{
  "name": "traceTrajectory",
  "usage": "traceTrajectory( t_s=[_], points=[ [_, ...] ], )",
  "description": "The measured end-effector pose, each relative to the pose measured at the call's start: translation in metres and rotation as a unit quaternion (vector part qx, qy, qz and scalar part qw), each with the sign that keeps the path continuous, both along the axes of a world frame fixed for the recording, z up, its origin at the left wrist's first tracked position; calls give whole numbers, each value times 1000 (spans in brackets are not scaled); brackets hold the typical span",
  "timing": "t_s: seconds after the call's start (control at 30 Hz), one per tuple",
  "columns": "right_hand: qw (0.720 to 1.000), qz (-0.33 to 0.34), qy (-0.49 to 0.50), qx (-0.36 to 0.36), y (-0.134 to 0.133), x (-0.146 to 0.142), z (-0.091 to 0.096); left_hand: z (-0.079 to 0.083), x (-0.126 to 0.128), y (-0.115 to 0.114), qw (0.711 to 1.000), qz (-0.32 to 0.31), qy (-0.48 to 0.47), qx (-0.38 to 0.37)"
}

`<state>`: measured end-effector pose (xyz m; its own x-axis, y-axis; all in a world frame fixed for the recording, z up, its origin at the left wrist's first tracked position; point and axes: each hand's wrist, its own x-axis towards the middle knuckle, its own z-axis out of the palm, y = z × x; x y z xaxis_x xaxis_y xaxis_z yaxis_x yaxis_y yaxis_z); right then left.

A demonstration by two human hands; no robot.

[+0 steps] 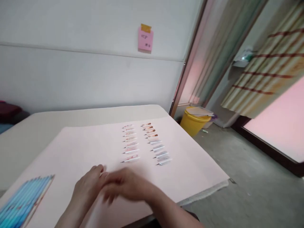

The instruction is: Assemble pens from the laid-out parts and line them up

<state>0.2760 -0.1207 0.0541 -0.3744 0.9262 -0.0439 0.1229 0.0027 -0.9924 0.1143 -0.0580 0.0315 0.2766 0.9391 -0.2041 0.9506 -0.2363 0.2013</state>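
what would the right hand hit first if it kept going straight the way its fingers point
Most likely the left hand, just ahead of the right hand's blurred fingers; whether they already touch is unclear.

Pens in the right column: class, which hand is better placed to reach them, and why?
Probably the right hand: it is nearer those pens, and its forearm comes from that side. The left hand lies farther left. Blur hides whether either holds anything.
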Motion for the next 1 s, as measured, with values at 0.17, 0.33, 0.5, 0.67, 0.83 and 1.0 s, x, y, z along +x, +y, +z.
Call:
traceTrajectory(
  t_s=[0.17, 0.33, 0.5, 0.67, 0.83, 1.0],
  points=[
    [897, -268, -330, 119, 38, 57, -14, -7, -5, -1, 1000, -12, 4, 28],
    [821, -203, -521, 112, 42, 80, -40, -6, 0, -3, 998, 4, -68, 13],
    [787, -119, -596, 105, 41, 72, -69, -3, 15, -13, 921, 16, -345, -180],
    [783, -108, -601, 121, 42, 68, -78, -9, 34, -28, 769, 132, -549, -299],
    [781, -110, -605, 113, 45, 69, -81, -22, 46, -34, 622, 287, -637, -353],
    [789, -108, -593, 118, 47, 71, -88, -36, 54, -36, 567, 350, -648, -369]
  ],
)
